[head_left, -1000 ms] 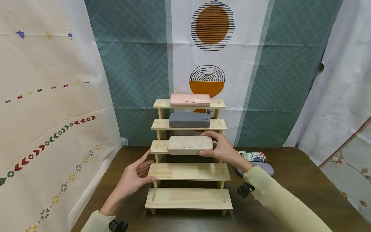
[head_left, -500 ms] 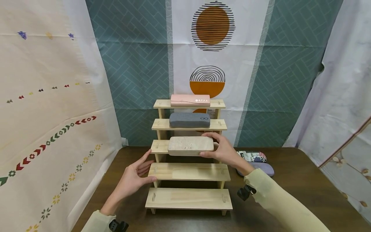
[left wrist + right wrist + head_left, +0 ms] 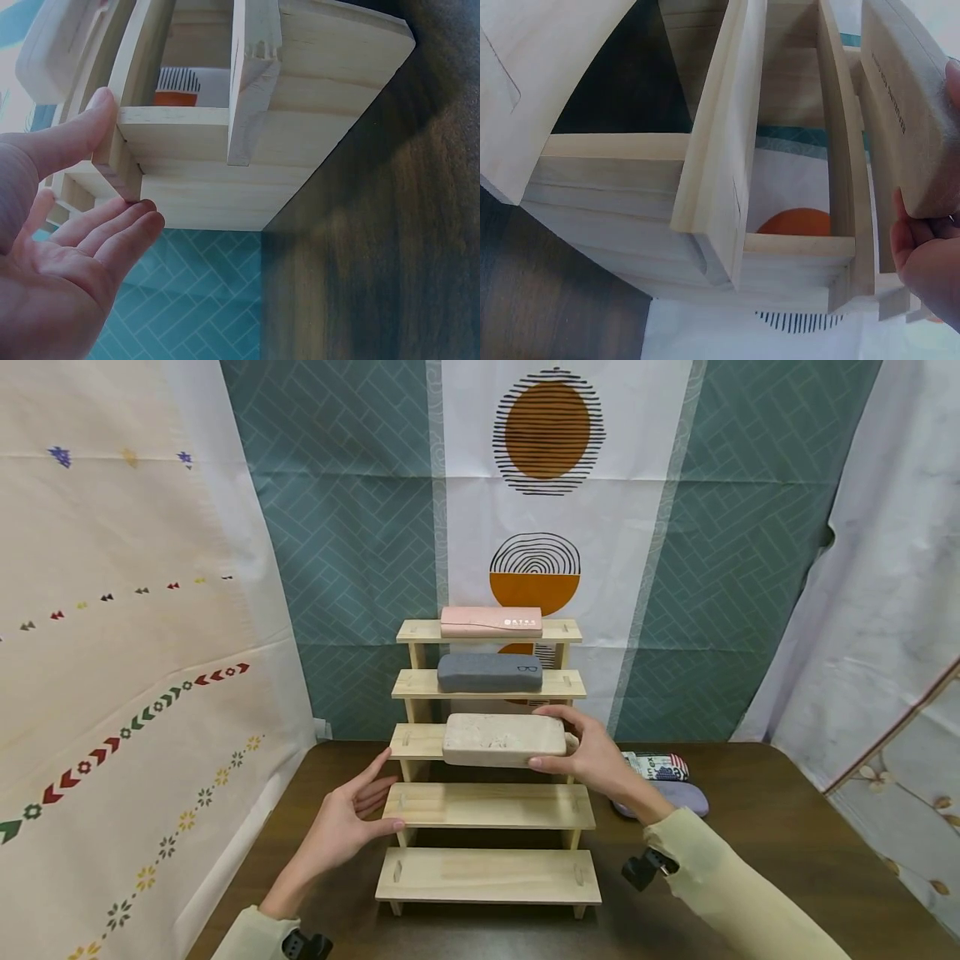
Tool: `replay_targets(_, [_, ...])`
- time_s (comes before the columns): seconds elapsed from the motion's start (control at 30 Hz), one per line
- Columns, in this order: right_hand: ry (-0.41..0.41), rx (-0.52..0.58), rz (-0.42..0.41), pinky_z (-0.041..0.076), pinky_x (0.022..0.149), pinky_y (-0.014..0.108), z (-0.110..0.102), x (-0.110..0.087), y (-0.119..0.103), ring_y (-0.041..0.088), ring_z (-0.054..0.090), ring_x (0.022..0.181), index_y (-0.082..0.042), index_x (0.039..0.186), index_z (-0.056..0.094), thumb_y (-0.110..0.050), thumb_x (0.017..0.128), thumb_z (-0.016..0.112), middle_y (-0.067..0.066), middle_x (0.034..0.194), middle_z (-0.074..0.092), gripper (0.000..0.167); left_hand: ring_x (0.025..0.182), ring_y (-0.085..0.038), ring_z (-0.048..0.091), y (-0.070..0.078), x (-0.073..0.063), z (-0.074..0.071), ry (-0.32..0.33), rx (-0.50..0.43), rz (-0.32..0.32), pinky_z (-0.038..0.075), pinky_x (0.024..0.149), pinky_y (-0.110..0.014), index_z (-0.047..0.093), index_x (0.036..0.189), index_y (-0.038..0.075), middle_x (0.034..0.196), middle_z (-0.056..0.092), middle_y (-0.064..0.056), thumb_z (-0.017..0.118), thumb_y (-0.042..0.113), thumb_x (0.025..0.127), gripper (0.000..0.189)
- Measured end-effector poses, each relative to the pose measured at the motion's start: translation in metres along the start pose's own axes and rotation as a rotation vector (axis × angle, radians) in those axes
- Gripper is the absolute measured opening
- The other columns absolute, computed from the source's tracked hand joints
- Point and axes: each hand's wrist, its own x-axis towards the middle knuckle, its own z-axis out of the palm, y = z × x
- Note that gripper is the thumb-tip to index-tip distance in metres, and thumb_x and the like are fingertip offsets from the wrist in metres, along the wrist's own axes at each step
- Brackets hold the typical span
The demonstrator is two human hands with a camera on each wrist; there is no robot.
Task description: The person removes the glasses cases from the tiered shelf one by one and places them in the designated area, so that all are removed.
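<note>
One mottled cream case [image 3: 504, 741] (corners rounded) is pinched by the right grip [image 3: 597, 760], left grip [image 3: 341, 827] relaxed.

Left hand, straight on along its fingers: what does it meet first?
The rack, most likely. The left hand has its fingers right at the rack's left side, apparently touching, though exact contact is hard to judge.

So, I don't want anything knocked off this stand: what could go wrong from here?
The right hand grips the cream case only at its right end, so the free end might dip or slip. In the head view the case hides part of the front edge of the middle shelf; released there, it could tip off. The left hand holds the wooden stand at its side, so a tug might jostle the pink case and grey case above.
</note>
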Motion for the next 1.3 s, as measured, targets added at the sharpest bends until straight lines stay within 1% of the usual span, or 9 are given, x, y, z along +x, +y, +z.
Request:
replay_targets(0.17, [0.022, 0.001, -0.001, 0.055, 0.091, 0.047, -0.005, -0.004, 0.002, 0.034, 0.06, 0.118, -0.01, 0.145, 0.059, -0.016, 0.085, 0.09, 0.014, 0.142, 0.058, 0.068, 0.133, -0.04, 0.059, -0.001, 0.0, 0.0, 0.004, 0.005, -0.002, 0.052, 0.105, -0.045, 0.038, 0.166, 0.027, 0.143, 0.061, -0.024, 0.093, 0.004, 0.079, 0.105])
replay_targets(0.27, [0.023, 0.024, 0.011, 0.057, 0.089, 0.044, -0.009, -0.008, 0.002, 0.034, 0.06, 0.115, -0.007, 0.146, 0.058, -0.013, 0.086, 0.09, 0.016, 0.139, 0.058, 0.068, 0.133, -0.039, 0.059, -0.001, 0.0, 0.001, 0.003, 0.005, 0.003, 0.052, 0.105, -0.045, 0.038, 0.166, 0.027, 0.144, 0.061, -0.024, 0.093, 0.005, 0.08, 0.104])
replay_targets(0.47, [0.034, 0.067, 0.044, 0.058, 0.084, 0.039, -0.019, -0.016, 0.004, 0.034, 0.06, 0.108, -0.006, 0.144, 0.058, -0.008, 0.085, 0.089, 0.018, 0.131, 0.06, 0.066, 0.133, -0.039, 0.058, -0.003, 0.0, 0.001, 0.004, 0.003, 0.017, 0.051, 0.105, -0.046, 0.038, 0.166, 0.027, 0.144, 0.06, -0.023, 0.093, 0.006, 0.08, 0.104])
replay_targets(0.73, [0.046, 0.023, 0.007, 0.055, 0.083, 0.032, -0.031, -0.029, 0.013, 0.029, 0.058, 0.105, -0.001, 0.145, 0.057, -0.007, 0.085, 0.089, 0.018, 0.129, 0.061, 0.068, 0.133, -0.041, 0.058, -0.003, 0.0, 0.0, -0.003, -0.006, 0.023, 0.051, 0.105, -0.048, 0.038, 0.166, 0.026, 0.144, 0.059, -0.027, 0.093, 0.005, 0.08, 0.104])
replay_targets(0.87, [0.034, 0.027, -0.005, 0.056, 0.08, 0.031, -0.041, -0.038, 0.015, 0.028, 0.057, 0.104, -0.001, 0.145, 0.057, -0.005, 0.086, 0.087, 0.019, 0.129, 0.06, 0.066, 0.133, -0.041, 0.058, -0.004, 0.0, 0.0, -0.004, -0.003, 0.023, 0.051, 0.105, -0.047, 0.037, 0.166, 0.026, 0.144, 0.059, -0.026, 0.093, 0.007, 0.081, 0.103])
replay_targets(1.03, [0.028, -0.012, -0.006, 0.056, 0.079, 0.03, -0.056, -0.053, 0.018, 0.025, 0.06, 0.103, -0.003, 0.145, 0.058, -0.006, 0.087, 0.087, 0.016, 0.13, 0.061, 0.065, 0.133, -0.04, 0.058, -0.004, -0.001, -0.001, -0.002, 0.003, 0.024, 0.052, 0.105, -0.046, 0.037, 0.166, 0.027, 0.144, 0.06, -0.024, 0.093, 0.008, 0.081, 0.103])
replay_targets(1.13, [0.026, -0.026, -0.027, 0.057, 0.078, 0.03, -0.065, -0.061, 0.023, 0.025, 0.06, 0.102, -0.001, 0.145, 0.057, -0.002, 0.087, 0.086, 0.017, 0.132, 0.06, 0.065, 0.133, -0.04, 0.058, -0.004, -0.001, -0.001, -0.005, 0.002, 0.028, 0.052, 0.105, -0.046, 0.037, 0.166, 0.027, 0.144, 0.06, -0.024, 0.092, 0.007, 0.081, 0.103])
replay_targets(1.3, [0.024, -0.044, -0.062, 0.059, 0.076, 0.032, -0.081, -0.074, 0.032, 0.025, 0.063, 0.099, -0.002, 0.143, 0.057, 0.0, 0.087, 0.084, 0.018, 0.126, 0.062, 0.062, 0.133, -0.04, 0.058, -0.005, 0.0, -0.001, -0.005, 0.005, 0.024, 0.052, 0.105, -0.045, 0.037, 0.166, 0.028, 0.144, 0.061, -0.023, 0.093, 0.007, 0.081, 0.104])
